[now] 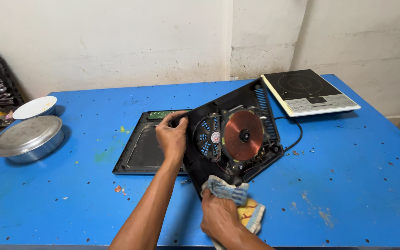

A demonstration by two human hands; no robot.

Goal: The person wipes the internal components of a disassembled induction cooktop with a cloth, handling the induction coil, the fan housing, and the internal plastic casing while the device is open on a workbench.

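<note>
The left hand [172, 135] grips the upper left edge of the opened cooker base [232, 134], fingers curled over the rim, tilting the black shell up off the bench [70, 203]. The right hand [219, 217] is closed around a bunched cloth [234, 196], blue-grey and yellow, pressed against the base's near corner just below the left hand's grip.

Judging by how things lie, the cooker is already taken apart: its dark glass top [144, 148] lies flat on the bench behind and beneath the left hand, separated from the base. Inside the base, right of the left hand's grip, sit a black fan [208, 138] with blue showing through its blades and a copper coil [243, 134], both exposed. Wiping seems under way at the lower corner; the rest of the interior looks untouched by the cloth, and reassembly is not begun. Small screws [302, 152] lie scattered on the bench to the right, beyond the black cord [296, 134].

The fan hub carries a small round label, white with red. A green strip [160, 114] shows at the top's far edge. Far right stands a second, whole cooker [309, 91], white-edged with a grey panel. Far left are a lidded metal pan [28, 138] and a white bowl [34, 107].
</note>
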